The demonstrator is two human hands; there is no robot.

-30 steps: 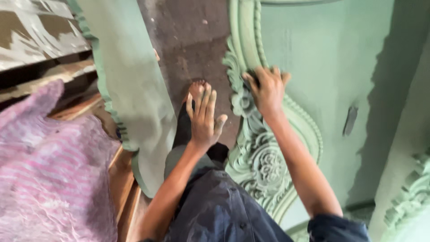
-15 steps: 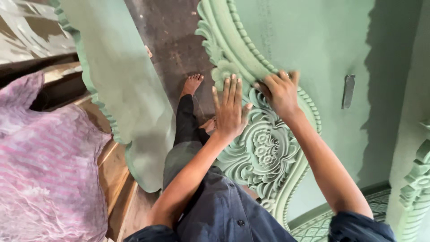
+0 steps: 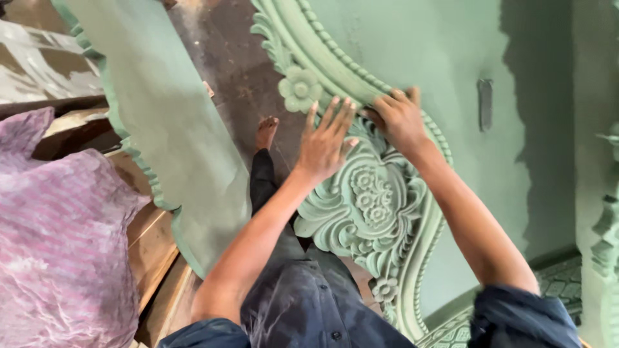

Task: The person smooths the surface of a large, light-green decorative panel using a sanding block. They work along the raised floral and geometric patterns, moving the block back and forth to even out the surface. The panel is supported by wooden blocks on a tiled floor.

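Note:
A large green carved panel [image 3: 516, 58] stands in front of me, with a beaded rim and a raised floral carving [image 3: 371, 200] along its left edge. My left hand [image 3: 325, 142] lies flat on that carving, fingers spread, just below a carved flower [image 3: 300, 87]. My right hand [image 3: 400, 119] presses on the beaded rim beside it, fingers bent over something small that I cannot make out. My bare foot [image 3: 265, 132] and dark trouser leg show below on the brown floor [image 3: 225, 58].
A second green panel with a scalloped edge [image 3: 174, 129] leans at the left. Pink-purple striped cloth [image 3: 58, 245] covers wooden boards [image 3: 151, 245] at lower left. More green carved pieces [image 3: 606, 232] stand at the right edge.
Both hands have shifted along the panel's carved edge and now rest over the floral carving. My left hand went from hovering in the gap to lying flat on the carving.

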